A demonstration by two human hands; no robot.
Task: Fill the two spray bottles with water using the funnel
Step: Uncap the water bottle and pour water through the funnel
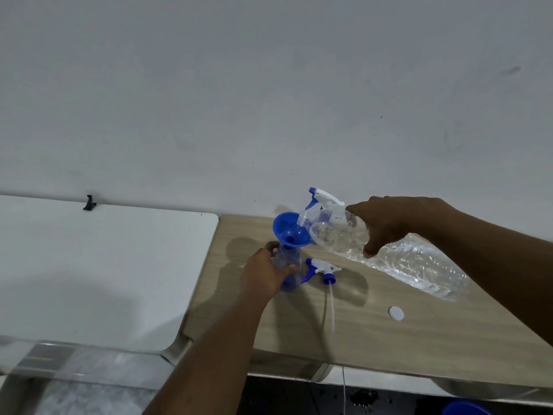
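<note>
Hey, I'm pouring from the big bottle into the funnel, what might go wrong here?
1. The water bottle in your right hand has its mouth at the funnel rim, so water may spill onto the wooden table.
2. The funnel sits tilted in the spray bottle; only your left hand steadies it, so it could tip.

The funnel [289, 232] is solid blue. The spray bottle [288, 266] beneath it is clear with a blue tint. The loose spray head [321, 269] lying on the tabletop [419, 333] is white and blue, with a white tube; the second spray head [323, 200] behind shows the same white and blue. The water bottle [389, 259] is colourless and see-through. The cap [396, 313] is white. The tabletop has a pale wood grain; the neighbouring surface [104, 265] is plain white, the wall [269, 85] off-white.
</note>
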